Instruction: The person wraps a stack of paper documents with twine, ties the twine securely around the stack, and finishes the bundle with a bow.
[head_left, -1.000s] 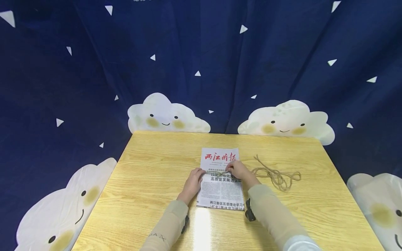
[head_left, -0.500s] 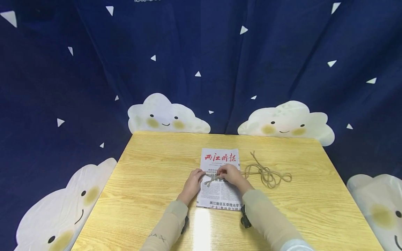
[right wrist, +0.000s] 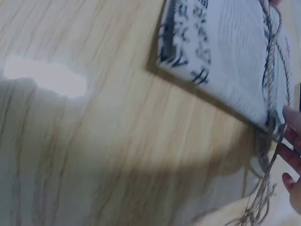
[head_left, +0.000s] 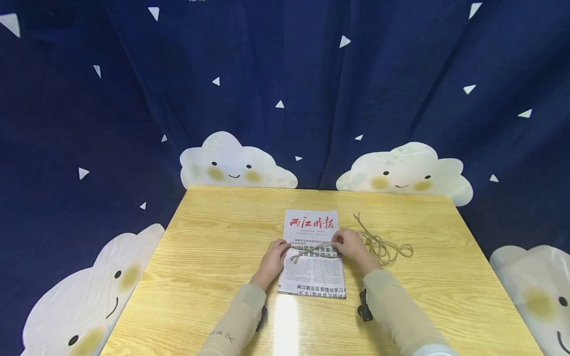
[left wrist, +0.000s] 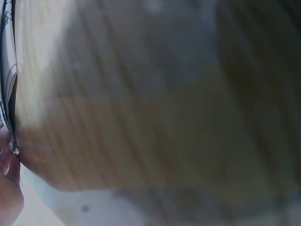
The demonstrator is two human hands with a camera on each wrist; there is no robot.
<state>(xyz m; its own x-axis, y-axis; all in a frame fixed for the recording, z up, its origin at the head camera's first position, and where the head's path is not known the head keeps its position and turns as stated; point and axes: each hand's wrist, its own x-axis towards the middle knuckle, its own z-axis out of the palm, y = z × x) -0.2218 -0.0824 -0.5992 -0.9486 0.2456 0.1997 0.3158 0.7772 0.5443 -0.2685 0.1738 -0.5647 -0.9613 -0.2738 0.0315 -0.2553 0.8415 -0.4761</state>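
A folded newspaper (head_left: 311,277) with a red masthead lies on the table, and a length of brown twine (head_left: 307,250) crosses its middle, one short end lying loose on the print. At the paper's left edge my left hand (head_left: 271,261) pinches the twine; in the left wrist view its fingers (left wrist: 13,167) close at the side of the folded sheets (left wrist: 8,80). My right hand (head_left: 352,245) is at the right edge, pinching a strand of twine between thumb and fingers. Two strands of twine (right wrist: 270,80) run over the paper in the right wrist view.
The remaining twine (head_left: 386,249) lies in loose loops on the wooden table (head_left: 213,232), right of the newspaper. A dark blue curtain (head_left: 249,59) with white clouds and triangles hangs behind the table.
My right hand moved left over the newspaper, then back to its right edge, drawing a strand across. The loose loops shifted left. My left hand stayed at the left edge.
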